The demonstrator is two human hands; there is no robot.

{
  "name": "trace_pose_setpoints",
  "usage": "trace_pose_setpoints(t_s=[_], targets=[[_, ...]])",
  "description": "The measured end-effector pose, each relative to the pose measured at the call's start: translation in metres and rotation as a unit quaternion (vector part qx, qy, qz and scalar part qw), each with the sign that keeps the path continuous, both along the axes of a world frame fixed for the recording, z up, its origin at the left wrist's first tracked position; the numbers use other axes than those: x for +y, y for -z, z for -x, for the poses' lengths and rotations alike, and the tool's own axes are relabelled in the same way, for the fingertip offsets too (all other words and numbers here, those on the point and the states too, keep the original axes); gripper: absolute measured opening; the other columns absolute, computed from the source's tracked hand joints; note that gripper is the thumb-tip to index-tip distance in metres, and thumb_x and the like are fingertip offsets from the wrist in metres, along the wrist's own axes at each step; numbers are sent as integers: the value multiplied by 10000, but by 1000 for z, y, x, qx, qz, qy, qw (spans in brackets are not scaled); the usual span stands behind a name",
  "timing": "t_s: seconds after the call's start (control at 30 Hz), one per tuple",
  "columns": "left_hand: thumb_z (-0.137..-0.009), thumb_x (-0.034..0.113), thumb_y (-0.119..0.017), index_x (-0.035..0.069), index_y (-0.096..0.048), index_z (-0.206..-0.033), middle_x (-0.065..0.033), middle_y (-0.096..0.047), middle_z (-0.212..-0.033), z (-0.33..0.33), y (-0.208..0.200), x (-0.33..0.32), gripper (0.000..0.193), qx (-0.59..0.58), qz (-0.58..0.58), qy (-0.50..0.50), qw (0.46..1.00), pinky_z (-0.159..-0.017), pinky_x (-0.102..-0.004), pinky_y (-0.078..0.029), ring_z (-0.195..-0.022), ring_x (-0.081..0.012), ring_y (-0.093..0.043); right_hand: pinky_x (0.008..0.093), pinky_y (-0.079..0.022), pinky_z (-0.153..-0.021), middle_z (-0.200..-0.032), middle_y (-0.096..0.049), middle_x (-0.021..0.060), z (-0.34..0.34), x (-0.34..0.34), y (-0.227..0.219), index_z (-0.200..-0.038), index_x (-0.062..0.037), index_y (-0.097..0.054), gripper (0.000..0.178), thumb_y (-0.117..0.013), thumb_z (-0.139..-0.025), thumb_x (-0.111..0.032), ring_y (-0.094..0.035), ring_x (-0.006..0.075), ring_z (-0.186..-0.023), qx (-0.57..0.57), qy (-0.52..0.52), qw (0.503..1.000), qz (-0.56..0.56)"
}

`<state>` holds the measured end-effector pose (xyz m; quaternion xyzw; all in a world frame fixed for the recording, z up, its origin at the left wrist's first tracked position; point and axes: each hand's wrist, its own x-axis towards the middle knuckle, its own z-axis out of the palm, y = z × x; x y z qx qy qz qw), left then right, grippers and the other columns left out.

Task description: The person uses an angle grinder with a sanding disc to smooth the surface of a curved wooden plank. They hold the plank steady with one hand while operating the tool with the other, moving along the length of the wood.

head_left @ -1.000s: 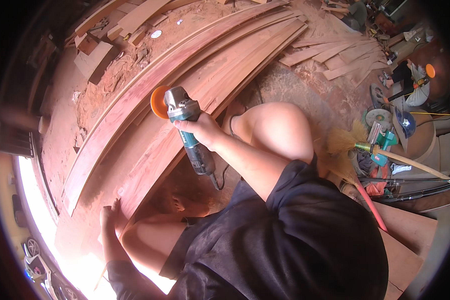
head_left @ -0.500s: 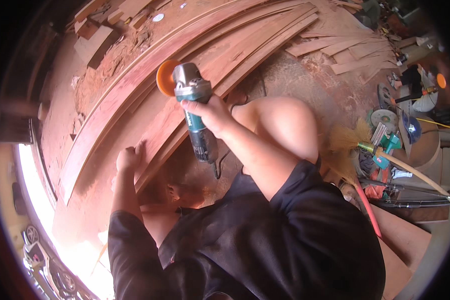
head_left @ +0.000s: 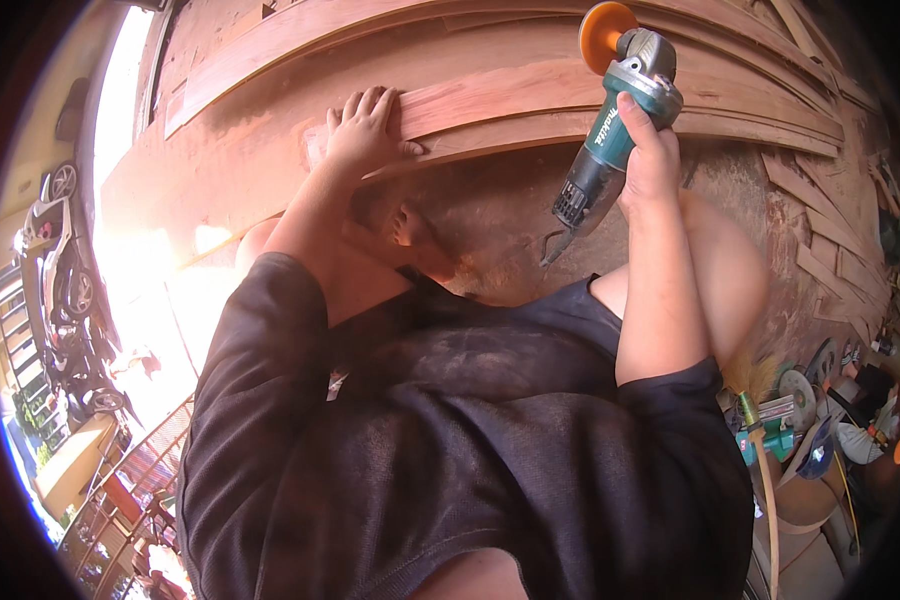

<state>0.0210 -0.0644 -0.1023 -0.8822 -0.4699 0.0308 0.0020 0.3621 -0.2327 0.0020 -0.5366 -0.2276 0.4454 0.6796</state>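
Note:
My right hand (head_left: 653, 160) is wrapped round the teal and black body of an angle grinder (head_left: 610, 140), holding it raised and tilted. An orange disc (head_left: 606, 38) is fitted at the grinder's head, apart from the wood, and a cord leaves its lower end. My left hand (head_left: 365, 130) lies palm down, fingers stretched, on a long reddish wooden board (head_left: 470, 104) near its left end. Other long planks (head_left: 340, 30) lie beyond that board.
Thin wood strips (head_left: 830, 240) are heaped at the right. A broom handle (head_left: 765, 500), a teal power tool (head_left: 770, 443) and a grey disc (head_left: 798, 395) lie at the lower right. Motorbikes (head_left: 65, 260) stand outside the bright opening at the left.
The view has swung, so the planks now run more level across the top. The grinder in my right hand appears farther right. My left hand has gone from curled to spread on the board.

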Motion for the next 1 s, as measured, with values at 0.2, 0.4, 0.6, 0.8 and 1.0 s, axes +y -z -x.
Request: trace_pose_setpoints(t_s=[0.2, 0.4, 0.6, 0.8, 1.0], targets=[[-737, 832, -752, 106, -478, -1574, -103, -519, -1577, 0, 9, 10, 1141, -42, 4, 6, 999, -1231, -573, -310, -1500, -328, -433, 312, -517, -909, -1149, -725, 37, 17, 8, 7, -1266, -45, -716, 428, -844, -925, -270, -664, 130, -1026, -46, -44, 997, 50], [-894, 749, -675, 95, -399, -1639, -148, -433, -1672, -21, -12, -44, 1029, -23, -10, -146, 989, -1258, -573, -312, -1558, -353, -387, 317, -527, -757, -952, -728, 43, 32, 40, 12, -1106, -40, -763, 366, -880, -880, -303, -675, 128, -836, -175, -143, 950, 215], [-1028, 688, -529, -37, -529, -1533, -293, -555, -1526, -89, -98, -80, 884, -321, 554, -159, 752, -1117, -540, -497, -1393, -413, -575, 333, -524, -699, -902, -746, 105, 38, 67, 33, -1049, 47, -782, 514, -872, -860, -423, -692, 166, -781, -304, -190, 874, 328], [-1032, 693, -538, -53, -520, -1533, -279, -598, -1485, -84, -87, -71, 898, -450, 553, -366, 598, -1109, -490, -489, -1383, -370, -576, 459, -560, -943, -1156, -744, 342, 114, 94, 43, -1174, 81, -753, 582, -707, -924, -443, -734, 431, -1155, -422, -291, 797, 320], [-1022, 588, -654, -21, -493, -1509, -214, -585, -1491, -9, -84, -80, 797, -613, 535, -444, 375, -1084, -527, -516, -1303, -329, -616, 476, -549, -1018, -1204, -728, 345, 202, 122, 30, -1208, 77, -737, 528, -645, -922, -357, -703, 445, -1214, -469, -398, 739, 275]])
